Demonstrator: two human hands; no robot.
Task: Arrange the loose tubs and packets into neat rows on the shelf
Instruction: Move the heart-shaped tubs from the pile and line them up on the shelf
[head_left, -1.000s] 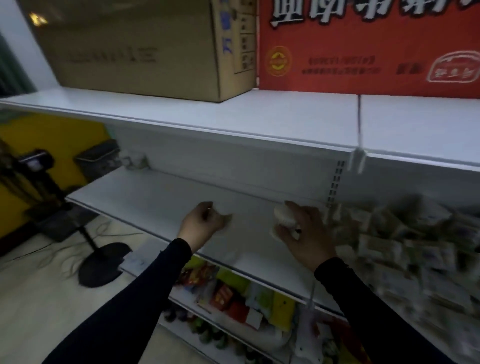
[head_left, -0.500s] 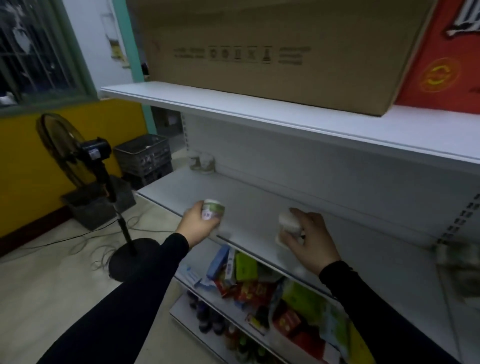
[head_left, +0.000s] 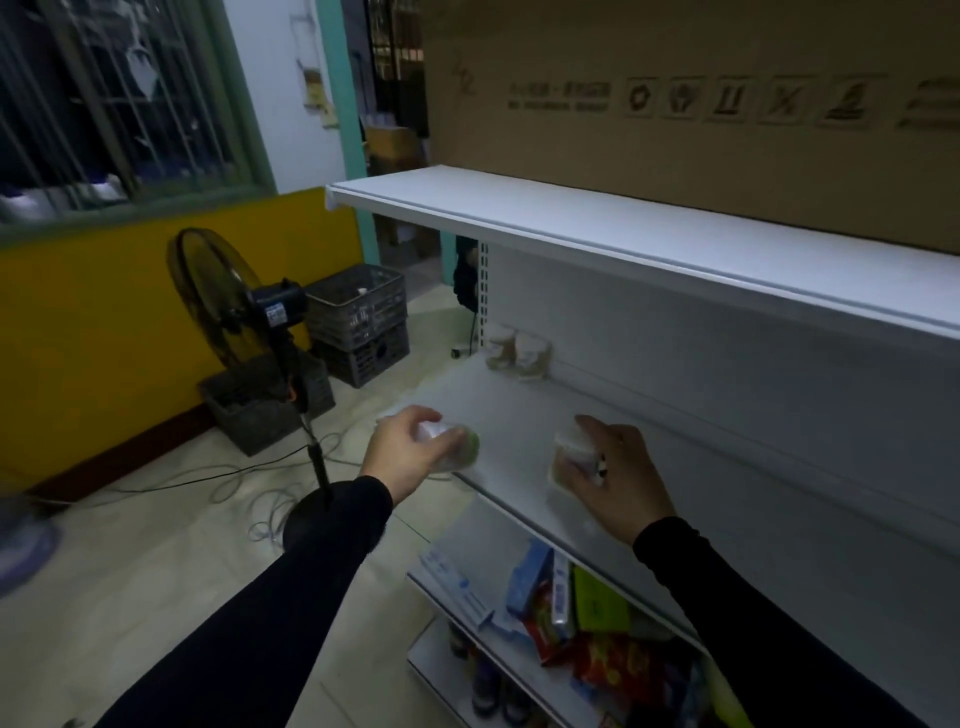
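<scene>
a small tub in each hand, both held over the middle shelf

the left hand (head_left: 410, 457) wraps its fingers round a little tub with a green lid (head_left: 457, 447), tipped on its side just past the shelf's (head_left: 519, 415) front edge; the right hand (head_left: 618, 478) grips a pale tub (head_left: 571, 452) from behind, upright and low over the shelf, though whether it touches down i cannot tell. these look light, stiff plastic pots, likely smooth and a bit slippery, so a grip round the body below the lid seems safest. both arms reach forward in dark sleeves, wrists level. two more tubs (head_left: 517, 353) stand side by side against the back panel at the shelf's far end, well apart from the hands.
</scene>
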